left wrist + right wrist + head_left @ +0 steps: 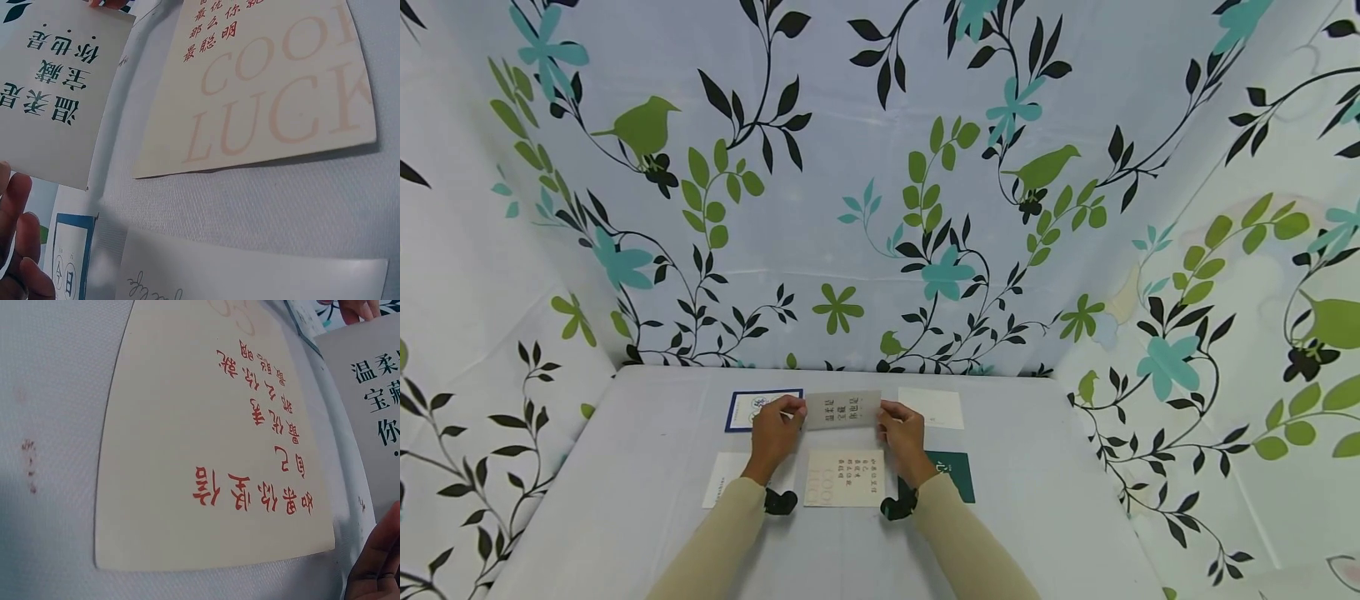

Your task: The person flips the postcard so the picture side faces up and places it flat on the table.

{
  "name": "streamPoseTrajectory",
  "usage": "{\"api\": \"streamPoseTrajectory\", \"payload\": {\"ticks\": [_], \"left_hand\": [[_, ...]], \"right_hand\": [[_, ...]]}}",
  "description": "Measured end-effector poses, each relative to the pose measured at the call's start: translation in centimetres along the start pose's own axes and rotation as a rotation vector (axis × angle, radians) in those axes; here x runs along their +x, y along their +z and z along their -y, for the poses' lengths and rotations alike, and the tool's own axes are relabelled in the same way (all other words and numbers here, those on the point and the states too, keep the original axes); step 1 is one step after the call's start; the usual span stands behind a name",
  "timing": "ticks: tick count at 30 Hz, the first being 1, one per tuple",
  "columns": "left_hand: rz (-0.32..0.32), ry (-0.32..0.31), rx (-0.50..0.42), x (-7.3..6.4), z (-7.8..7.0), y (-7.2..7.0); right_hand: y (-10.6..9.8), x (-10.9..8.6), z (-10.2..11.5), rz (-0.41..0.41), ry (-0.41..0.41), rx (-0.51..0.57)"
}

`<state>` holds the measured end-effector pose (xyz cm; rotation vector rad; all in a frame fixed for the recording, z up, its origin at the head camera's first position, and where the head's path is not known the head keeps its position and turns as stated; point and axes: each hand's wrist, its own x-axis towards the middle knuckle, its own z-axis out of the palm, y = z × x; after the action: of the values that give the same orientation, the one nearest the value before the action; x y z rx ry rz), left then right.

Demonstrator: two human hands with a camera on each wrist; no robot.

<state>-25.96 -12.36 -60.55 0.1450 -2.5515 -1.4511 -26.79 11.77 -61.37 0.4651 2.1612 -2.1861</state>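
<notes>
A pale grey card (842,410) with dark printed characters is held up at its two short ends. My left hand (775,429) pinches its left end, and my right hand (906,433) pinches the right one. Both wrist views show the held card (53,140) tilted, with fingers at its edges. On the table just below it lies a cream card (826,482) with red characters; large faint letters also show on this cream card (262,87) in the left wrist view.
Around the hands lie a blue-bordered card (737,414) at back left, a white card (942,408) at back right, a dark green card (957,477) at front right and another white card (718,482) at front left. A leaf-patterned curtain (820,208) hangs behind the white table (1037,467).
</notes>
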Motion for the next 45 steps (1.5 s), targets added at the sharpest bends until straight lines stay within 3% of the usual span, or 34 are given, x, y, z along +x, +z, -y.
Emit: {"api": "streamPoseTrajectory", "payload": {"ticks": [21, 28, 45], "left_hand": [[-0.032, -0.057, -0.021, -0.26, -0.29, 0.16], [-0.057, -0.031, -0.032, -0.26, -0.21, 0.13], [-0.029, -0.015, -0.028, -0.28, 0.27, 0.61]], "right_hand": [[-0.03, 0.2, -0.23, -0.019, 0.001, 0.025], [-0.07, -0.16, 0.14, -0.018, -0.005, 0.019], [0.0, -0.1, -0.02, -0.015, 0.02, -0.033]]}}
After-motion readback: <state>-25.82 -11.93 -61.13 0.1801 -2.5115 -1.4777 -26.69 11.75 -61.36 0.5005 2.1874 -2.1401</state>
